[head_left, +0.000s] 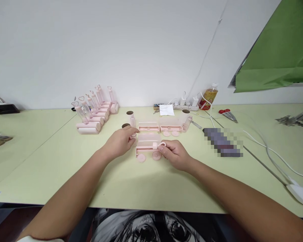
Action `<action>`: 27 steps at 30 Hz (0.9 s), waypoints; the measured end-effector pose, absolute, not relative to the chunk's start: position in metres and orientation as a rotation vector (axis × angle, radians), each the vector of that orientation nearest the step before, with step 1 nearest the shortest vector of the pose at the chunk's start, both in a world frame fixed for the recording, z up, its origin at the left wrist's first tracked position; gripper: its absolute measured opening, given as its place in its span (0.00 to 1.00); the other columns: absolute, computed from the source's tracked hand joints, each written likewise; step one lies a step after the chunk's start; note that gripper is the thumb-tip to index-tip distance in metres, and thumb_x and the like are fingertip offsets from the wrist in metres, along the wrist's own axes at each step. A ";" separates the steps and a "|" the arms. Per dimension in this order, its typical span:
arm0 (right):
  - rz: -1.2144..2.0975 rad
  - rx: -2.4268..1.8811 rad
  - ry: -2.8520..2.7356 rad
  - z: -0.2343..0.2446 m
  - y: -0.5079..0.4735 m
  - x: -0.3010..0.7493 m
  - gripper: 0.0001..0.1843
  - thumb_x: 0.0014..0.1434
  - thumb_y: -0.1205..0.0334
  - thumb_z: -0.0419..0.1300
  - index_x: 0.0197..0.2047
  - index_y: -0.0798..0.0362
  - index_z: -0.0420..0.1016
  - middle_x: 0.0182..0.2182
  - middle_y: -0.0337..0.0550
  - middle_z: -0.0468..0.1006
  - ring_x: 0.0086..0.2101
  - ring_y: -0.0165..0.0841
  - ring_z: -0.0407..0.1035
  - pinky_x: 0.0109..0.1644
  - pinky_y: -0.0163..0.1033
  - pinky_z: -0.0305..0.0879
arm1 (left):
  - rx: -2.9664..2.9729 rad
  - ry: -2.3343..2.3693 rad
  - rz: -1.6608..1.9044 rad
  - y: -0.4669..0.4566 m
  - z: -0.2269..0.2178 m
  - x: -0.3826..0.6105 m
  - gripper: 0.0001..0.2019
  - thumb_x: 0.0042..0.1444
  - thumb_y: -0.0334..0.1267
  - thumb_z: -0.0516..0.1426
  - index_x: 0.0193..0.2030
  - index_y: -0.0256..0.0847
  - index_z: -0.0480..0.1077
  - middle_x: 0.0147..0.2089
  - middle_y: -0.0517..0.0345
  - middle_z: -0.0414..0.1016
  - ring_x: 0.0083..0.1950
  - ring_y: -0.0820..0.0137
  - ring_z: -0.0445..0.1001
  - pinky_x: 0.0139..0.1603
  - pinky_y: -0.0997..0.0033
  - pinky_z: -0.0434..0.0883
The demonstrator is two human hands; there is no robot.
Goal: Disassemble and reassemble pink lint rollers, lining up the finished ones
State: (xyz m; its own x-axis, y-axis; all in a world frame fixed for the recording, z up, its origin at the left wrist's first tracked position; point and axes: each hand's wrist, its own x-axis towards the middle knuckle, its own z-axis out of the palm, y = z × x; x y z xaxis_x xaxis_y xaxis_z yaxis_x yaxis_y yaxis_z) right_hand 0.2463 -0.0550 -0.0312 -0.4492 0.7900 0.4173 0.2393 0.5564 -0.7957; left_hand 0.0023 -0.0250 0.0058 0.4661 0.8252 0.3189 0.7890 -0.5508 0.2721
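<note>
My right hand [175, 154] pinches a pale pink handle cap [155, 145] by its looped end. The cap is above a pink roller frame [144, 150] lying on the table. My left hand [120, 142] has its thumb and fingers closed around a clear pink tube [134, 140], partly hidden by the fingers. Two round pink discs, one of them a near-left disc [141, 158], lie in front of the frame. Behind it is a clear pink cover [148, 137]. Farther back lie two more pink frames, including a right-hand frame [171, 128].
Several pink lint rollers [89, 129] with heart-looped handles stand at left. Cardboard-cored rolls [186, 116] stand behind the parts. A power strip [179, 107], drink bottle [209, 97], red-handled pliers [227, 114], blurred-out object [222, 143] and white cables [272, 151] are at right.
</note>
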 end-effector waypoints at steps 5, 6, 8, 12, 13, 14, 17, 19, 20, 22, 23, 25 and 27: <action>0.864 -0.838 -1.978 -0.032 -0.055 0.247 0.20 0.66 0.55 0.50 0.23 0.53 0.64 0.18 0.34 0.65 0.20 0.25 0.56 0.24 0.33 0.51 | 2.608 1.439 0.653 -0.023 0.007 0.000 0.17 0.57 0.34 0.51 0.53 0.42 0.68 0.47 0.54 0.72 0.35 0.69 0.74 0.39 0.67 0.70; 0.870 -0.837 -1.979 -0.031 -0.055 0.247 0.20 0.66 0.55 0.50 0.23 0.53 0.64 0.18 0.34 0.65 0.20 0.25 0.56 0.25 0.33 0.51 | 2.601 1.432 0.658 -0.023 0.007 0.000 0.17 0.57 0.34 0.51 0.53 0.42 0.68 0.48 0.54 0.72 0.35 0.69 0.74 0.39 0.66 0.70; 0.882 -0.839 -1.978 -0.031 -0.055 0.247 0.20 0.66 0.55 0.50 0.23 0.53 0.64 0.18 0.34 0.65 0.20 0.25 0.56 0.25 0.33 0.51 | 2.592 1.411 0.655 -0.023 0.007 0.000 0.17 0.58 0.35 0.51 0.54 0.43 0.67 0.50 0.54 0.71 0.35 0.70 0.74 0.40 0.66 0.70; 0.892 -0.844 -1.984 -0.031 -0.056 0.247 0.20 0.65 0.54 0.50 0.24 0.53 0.64 0.18 0.34 0.65 0.20 0.25 0.56 0.25 0.33 0.52 | 2.593 1.408 0.609 -0.023 0.008 0.000 0.19 0.59 0.36 0.50 0.57 0.42 0.66 0.50 0.52 0.71 0.36 0.68 0.74 0.42 0.65 0.70; 0.895 -0.847 -1.984 -0.031 -0.056 0.247 0.20 0.65 0.54 0.50 0.24 0.53 0.65 0.18 0.34 0.66 0.20 0.26 0.56 0.25 0.33 0.52 | 2.591 1.422 0.600 -0.023 0.008 0.000 0.20 0.59 0.36 0.50 0.58 0.42 0.65 0.50 0.51 0.71 0.37 0.67 0.74 0.42 0.65 0.69; 0.898 -0.849 -1.982 -0.031 -0.056 0.247 0.20 0.65 0.54 0.50 0.24 0.53 0.65 0.18 0.34 0.66 0.20 0.26 0.57 0.25 0.33 0.52 | 2.587 1.436 0.596 -0.023 0.008 0.000 0.20 0.59 0.36 0.50 0.59 0.42 0.64 0.50 0.51 0.71 0.37 0.67 0.74 0.43 0.64 0.69; 0.915 -0.853 -1.978 -0.031 -0.055 0.247 0.20 0.66 0.53 0.50 0.25 0.54 0.67 0.19 0.35 0.66 0.21 0.26 0.57 0.26 0.33 0.53 | 2.549 1.489 0.673 -0.024 0.009 0.000 0.22 0.60 0.38 0.50 0.62 0.42 0.61 0.54 0.50 0.70 0.37 0.68 0.73 0.43 0.65 0.69; 0.926 -0.858 -1.987 -0.031 -0.055 0.246 0.20 0.66 0.53 0.50 0.26 0.55 0.69 0.20 0.36 0.67 0.22 0.26 0.58 0.27 0.33 0.54 | 2.513 1.514 0.852 -0.028 0.011 0.002 0.21 0.61 0.39 0.50 0.60 0.41 0.62 0.53 0.50 0.70 0.35 0.70 0.72 0.42 0.66 0.69; 0.932 -0.863 -2.000 -0.031 -0.055 0.246 0.20 0.66 0.53 0.50 0.26 0.55 0.69 0.21 0.36 0.68 0.23 0.26 0.59 0.27 0.33 0.54 | 2.497 1.494 0.944 -0.032 0.012 0.005 0.19 0.62 0.40 0.49 0.59 0.40 0.64 0.51 0.50 0.72 0.35 0.71 0.71 0.41 0.68 0.69; 0.940 -0.872 -2.043 -0.032 -0.054 0.246 0.21 0.66 0.52 0.50 0.26 0.55 0.68 0.21 0.36 0.66 0.23 0.26 0.58 0.27 0.33 0.53 | 2.487 1.335 0.997 -0.041 0.013 0.011 0.18 0.63 0.43 0.50 0.56 0.40 0.67 0.46 0.52 0.74 0.34 0.72 0.70 0.39 0.70 0.68; 0.945 -0.874 -2.071 -0.033 -0.054 0.245 0.21 0.65 0.51 0.50 0.25 0.55 0.67 0.20 0.35 0.64 0.22 0.26 0.56 0.27 0.33 0.51 | 2.487 1.212 0.937 -0.046 0.014 0.016 0.17 0.63 0.44 0.51 0.55 0.41 0.68 0.45 0.53 0.75 0.33 0.72 0.70 0.38 0.71 0.68; 0.962 -0.859 -2.121 -0.034 -0.053 0.245 0.22 0.65 0.50 0.50 0.25 0.55 0.66 0.20 0.34 0.60 0.23 0.26 0.53 0.27 0.32 0.49 | 2.469 0.972 0.732 -0.056 0.015 0.025 0.18 0.61 0.45 0.54 0.56 0.43 0.68 0.44 0.55 0.76 0.34 0.73 0.71 0.38 0.72 0.68; 0.989 -0.824 -2.147 -0.035 -0.054 0.245 0.23 0.66 0.49 0.48 0.25 0.55 0.64 0.22 0.34 0.59 0.24 0.26 0.53 0.28 0.32 0.50 | 2.428 0.844 0.589 -0.063 0.015 0.032 0.18 0.60 0.43 0.55 0.57 0.45 0.67 0.43 0.55 0.76 0.37 0.71 0.72 0.38 0.72 0.67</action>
State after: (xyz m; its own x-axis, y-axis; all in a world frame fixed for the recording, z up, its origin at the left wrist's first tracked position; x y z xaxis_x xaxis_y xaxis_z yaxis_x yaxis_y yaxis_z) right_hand 0.2451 -0.0539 -0.0347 -0.6077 0.7445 0.2764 0.2740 0.5232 -0.8070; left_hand 0.0321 -0.0627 0.0153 0.7145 0.6605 0.2308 0.4445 -0.6833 0.5792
